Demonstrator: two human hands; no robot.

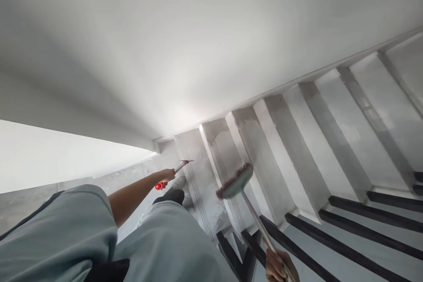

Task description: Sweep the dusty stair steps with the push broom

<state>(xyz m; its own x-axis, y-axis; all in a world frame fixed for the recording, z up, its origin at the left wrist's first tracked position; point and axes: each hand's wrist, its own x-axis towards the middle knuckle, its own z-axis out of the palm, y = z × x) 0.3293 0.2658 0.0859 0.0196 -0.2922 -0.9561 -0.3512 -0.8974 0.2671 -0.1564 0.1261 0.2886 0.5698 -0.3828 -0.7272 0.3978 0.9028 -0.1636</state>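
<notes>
With the left hand [168,175] clenched on a red-handled dustpan [180,167] and the right hand [279,266] grasping the broom [235,182] over the stairs [264,141], the person risks overbalancing, I judge, for lack of a free grip.

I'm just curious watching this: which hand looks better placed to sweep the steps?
Probably the right hand: it grips the broom handle, with the bristles just over a stair tread. The left hand holds a red-handled tool out sideways.

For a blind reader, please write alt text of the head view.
A person on grey stairs holds a broom in the right hand and a red-handled tool in the outstretched left hand, beside a white wall.
</notes>
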